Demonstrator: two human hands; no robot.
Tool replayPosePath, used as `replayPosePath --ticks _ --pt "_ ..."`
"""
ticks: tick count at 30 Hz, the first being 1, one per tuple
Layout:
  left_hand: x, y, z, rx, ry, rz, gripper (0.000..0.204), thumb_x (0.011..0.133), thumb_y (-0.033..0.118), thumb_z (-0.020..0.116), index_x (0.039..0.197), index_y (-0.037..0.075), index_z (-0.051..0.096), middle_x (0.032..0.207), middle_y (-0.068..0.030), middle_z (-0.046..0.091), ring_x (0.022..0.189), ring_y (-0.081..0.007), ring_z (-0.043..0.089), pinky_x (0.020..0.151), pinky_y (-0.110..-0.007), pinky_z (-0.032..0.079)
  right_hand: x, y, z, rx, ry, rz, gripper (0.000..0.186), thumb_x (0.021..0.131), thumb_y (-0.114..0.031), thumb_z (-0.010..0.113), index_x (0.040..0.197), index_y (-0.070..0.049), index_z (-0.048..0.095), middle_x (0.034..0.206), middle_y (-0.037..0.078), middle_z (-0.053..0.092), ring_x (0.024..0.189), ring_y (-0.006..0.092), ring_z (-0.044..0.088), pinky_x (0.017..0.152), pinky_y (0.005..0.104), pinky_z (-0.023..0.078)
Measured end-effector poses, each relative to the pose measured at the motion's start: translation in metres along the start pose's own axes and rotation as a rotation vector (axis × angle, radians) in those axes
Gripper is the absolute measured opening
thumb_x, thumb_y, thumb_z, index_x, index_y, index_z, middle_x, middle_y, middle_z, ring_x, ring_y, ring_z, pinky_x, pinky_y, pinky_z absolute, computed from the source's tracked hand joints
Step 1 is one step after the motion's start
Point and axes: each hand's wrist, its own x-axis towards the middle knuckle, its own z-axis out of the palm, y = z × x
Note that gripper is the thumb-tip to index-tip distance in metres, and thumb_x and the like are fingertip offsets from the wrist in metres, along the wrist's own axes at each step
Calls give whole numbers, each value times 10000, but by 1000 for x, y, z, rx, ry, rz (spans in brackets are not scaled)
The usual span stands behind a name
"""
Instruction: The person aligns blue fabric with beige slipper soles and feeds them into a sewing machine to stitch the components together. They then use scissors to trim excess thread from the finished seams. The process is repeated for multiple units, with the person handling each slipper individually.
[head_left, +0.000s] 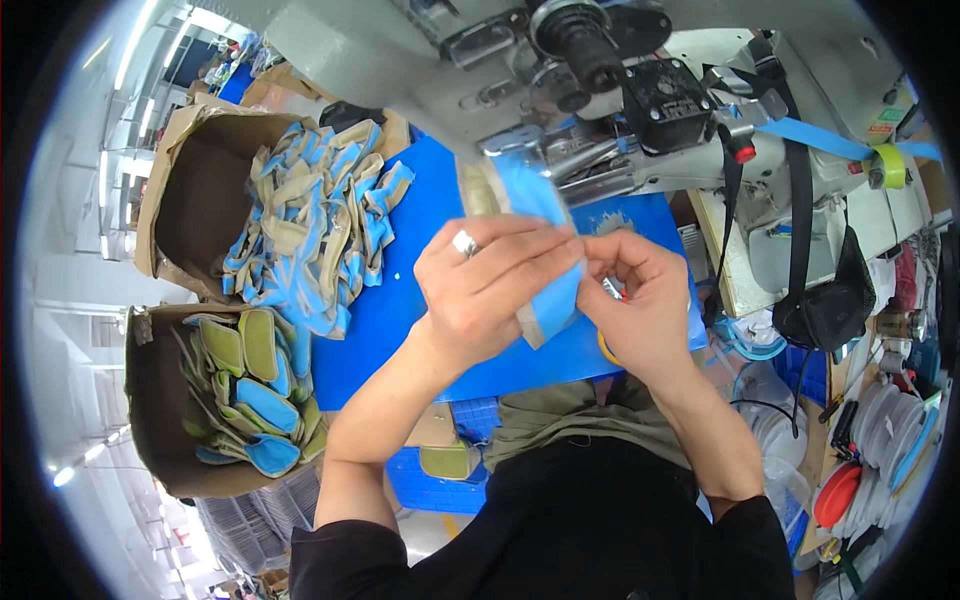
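A blue fabric piece with beige edging (553, 302) is held up in front of the sewing machine head (560, 90). My left hand (490, 275), with a silver ring on one finger, is closed on it, fingers lying across its face. The thumb and forefinger of my right hand (640, 300) pinch together at the piece's right edge. A bit of metal and an orange loop (606, 350) show by the right palm, perhaps small scissors mostly hidden by the hand. The upper end of the piece is blurred, close under the machine.
On the left of the blue tabletop (350, 375) lies a heap of blue and beige fabric pieces (320, 220). Beside it stand an open cardboard box (165, 190) and another box (150, 400) holding green and blue pads. Blue tape (820, 137) runs to the machine from the right.
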Motion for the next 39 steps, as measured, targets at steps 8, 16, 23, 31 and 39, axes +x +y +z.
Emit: replayPosePath --ticks 8,16,23,31,39 --pt "13 -30 7 5 14 14 249 697 150 793 940 93 791 974 -25 780 866 -191 742 710 -314 523 33 1 11 -16 7 -29 196 901 -15 721 1091 27 741 899 47 753 805 79 676 759 261 542" --pt "6 -26 6 78 13 62 245 696 145 789 933 83 788 946 -57 786 852 -215 742 756 -325 536 -12 0 18 262 23 6 120 1015 -104 669 1026 16 671 811 9 686 760 60 637 683 242 510" --pt "-9 -23 9 -92 127 -86 235 746 83 830 966 46 756 977 -128 792 830 -265 748 768 -351 565 -6 -11 15 267 -17 231 142 974 -143 726 978 -16 662 793 34 673 646 78 633 552 265 479" --pt "0 -21 8 -11 55 65 219 752 136 850 945 66 772 947 -76 783 850 -237 751 773 -338 556 23 24 30 -255 232 -323 221 774 -48 806 953 -65 677 892 78 682 776 239 694 659 329 535" --pt "10 -13 0 90 -49 98 199 734 157 819 926 113 791 956 -27 781 863 -171 736 809 -302 471 25 32 25 -319 237 -351 171 772 6 772 909 -55 692 833 83 674 730 233 673 637 328 519"
